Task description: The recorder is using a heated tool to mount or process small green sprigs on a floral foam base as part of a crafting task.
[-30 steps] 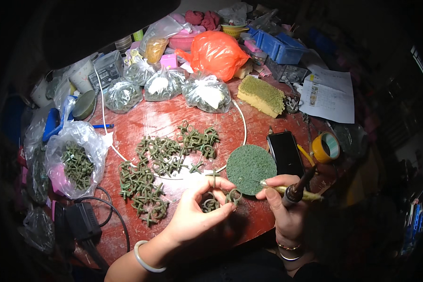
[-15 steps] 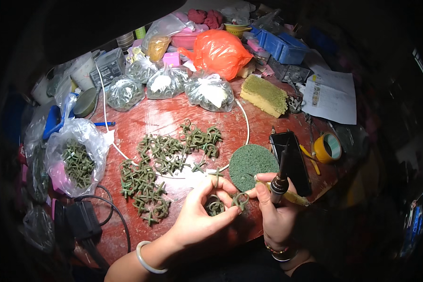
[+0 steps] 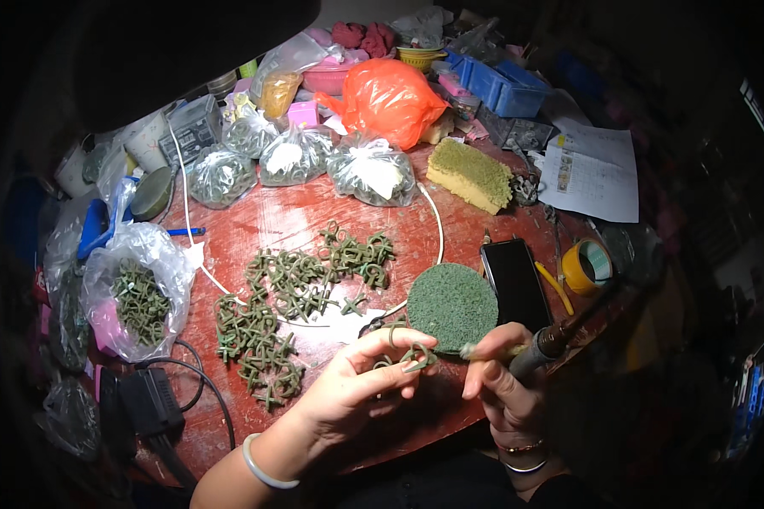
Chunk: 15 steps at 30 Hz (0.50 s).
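My left hand (image 3: 369,369) pinches a small dark-green ring (image 3: 418,356) between thumb and forefinger. Another green ring (image 3: 394,332) is looped on its fingers, and more are partly hidden by the palm. In my right hand (image 3: 511,386) is a soldering iron (image 3: 530,360), its dark shaft slanting up to the right. The fingertips of that hand also hold a thin yellowish tool, mostly hidden and blurred. Just beyond the hands lies a round, rough green pad (image 3: 452,308). Left of it, a loose pile of similar green rings (image 3: 259,343) spreads over the red table (image 3: 255,220).
An open plastic bag (image 3: 140,297) of green pieces stands left, above a black power adapter (image 3: 150,397). Knotted bags (image 3: 369,170), an orange bag (image 3: 390,97) and a sponge block (image 3: 469,176) line the back. A phone (image 3: 518,284), tape roll (image 3: 586,265) and paper sheet (image 3: 590,174) lie right.
My right hand has drawn away from the left, and the soldering iron has tipped from near upright toward the right. The left hand has turned the pinched ring and raised it slightly.
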Available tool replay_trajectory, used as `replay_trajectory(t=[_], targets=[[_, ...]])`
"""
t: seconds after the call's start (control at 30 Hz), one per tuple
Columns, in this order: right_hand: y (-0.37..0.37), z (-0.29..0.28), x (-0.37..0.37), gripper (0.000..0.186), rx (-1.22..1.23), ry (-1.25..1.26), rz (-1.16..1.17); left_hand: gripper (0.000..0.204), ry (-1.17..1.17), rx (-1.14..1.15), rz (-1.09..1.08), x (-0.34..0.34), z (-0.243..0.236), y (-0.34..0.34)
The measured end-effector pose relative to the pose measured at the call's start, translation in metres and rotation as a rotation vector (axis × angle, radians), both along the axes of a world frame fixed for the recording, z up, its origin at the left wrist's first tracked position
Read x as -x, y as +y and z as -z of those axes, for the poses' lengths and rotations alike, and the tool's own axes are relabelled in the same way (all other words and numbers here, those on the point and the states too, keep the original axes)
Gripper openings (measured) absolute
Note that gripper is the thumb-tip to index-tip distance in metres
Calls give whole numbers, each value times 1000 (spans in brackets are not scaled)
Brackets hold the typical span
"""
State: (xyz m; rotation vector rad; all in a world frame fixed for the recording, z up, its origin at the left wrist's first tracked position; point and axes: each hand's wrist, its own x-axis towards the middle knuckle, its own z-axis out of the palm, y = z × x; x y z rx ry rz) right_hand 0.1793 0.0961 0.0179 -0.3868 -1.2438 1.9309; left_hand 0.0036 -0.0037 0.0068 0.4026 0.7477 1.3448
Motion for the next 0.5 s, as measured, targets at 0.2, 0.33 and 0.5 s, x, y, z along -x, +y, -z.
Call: replay_trajectory(t=[0.2,0.33,0.5], targets=[[-4,3,12,16,-34,-91,27,45,-232,-5,70,5,5,-4],[-6,2,11,13,-141,-65,38,52,-281,-7,79,6,3,-4],[-5,1,16,14,-80,-131,83,54,-271,-30,104,7,1,-3]])
